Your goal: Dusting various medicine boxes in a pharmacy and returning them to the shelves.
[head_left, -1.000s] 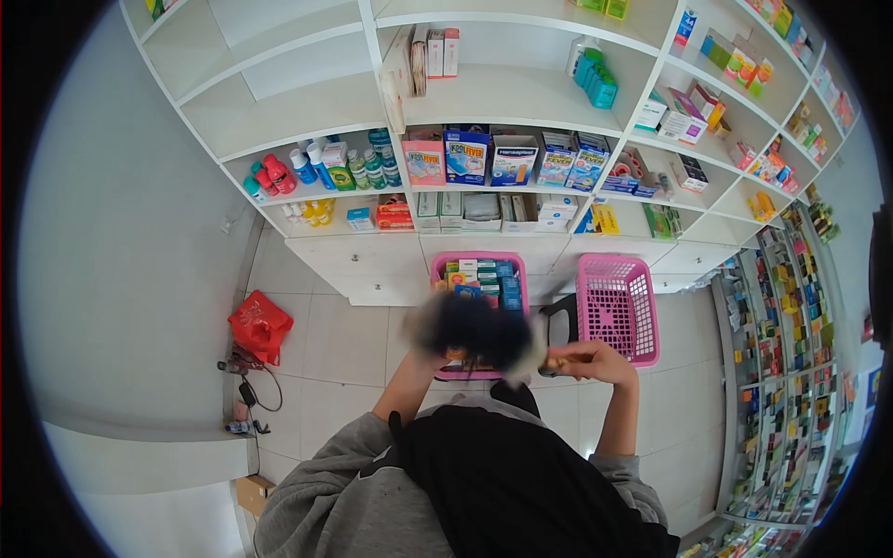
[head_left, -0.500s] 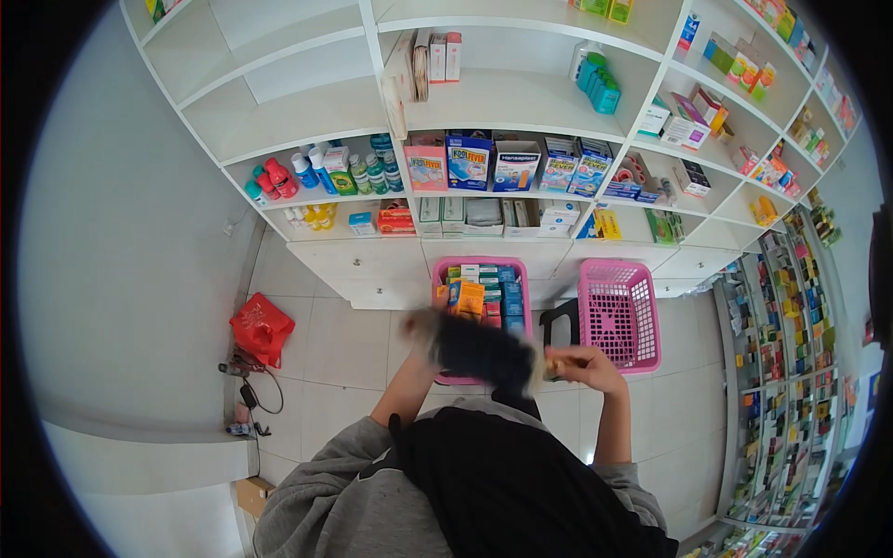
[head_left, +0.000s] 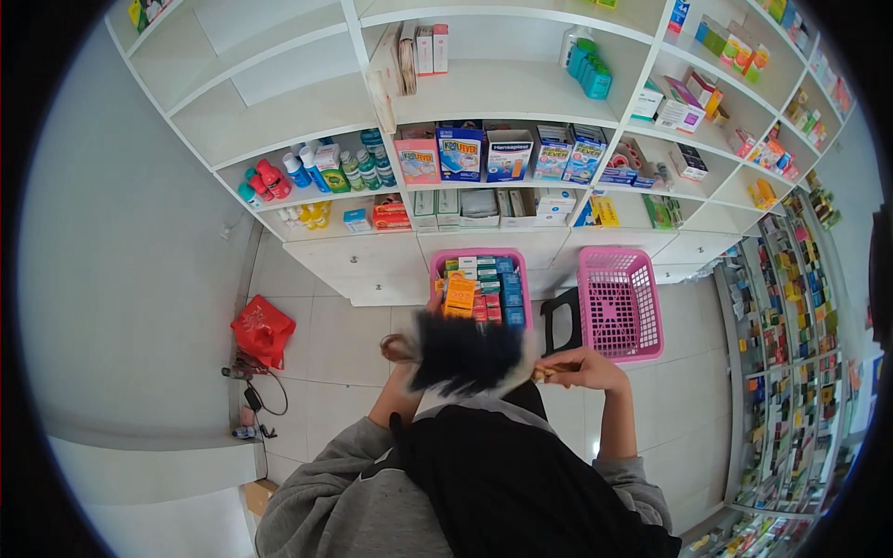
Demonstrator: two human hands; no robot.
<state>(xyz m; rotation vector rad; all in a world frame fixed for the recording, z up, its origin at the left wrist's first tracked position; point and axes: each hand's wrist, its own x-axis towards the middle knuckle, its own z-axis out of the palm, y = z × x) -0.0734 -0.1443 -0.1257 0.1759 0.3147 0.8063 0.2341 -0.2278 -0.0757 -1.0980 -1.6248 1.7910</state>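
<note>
Rather blurred, a dark duster (head_left: 468, 356) in the gripping right hand (head_left: 588, 369), left hand (head_left: 435, 301) mostly hidden, grip unclear.

Duster (head_left: 470, 355): dk navy/blk fluffy head, pale twd both ends, w/ brownish tuft at L tip; blurred; held approx. horiz. in mid-air, R end a bit lower; tan handle at R end, pinched in R hand (head_left: 588, 370); orange box (head_left: 459, 296): rect., printed face twd camera, slightly tilted; seen over pink basket (head_left: 525, 279), just beyond duster head; contact w/ duster unclear.
</note>
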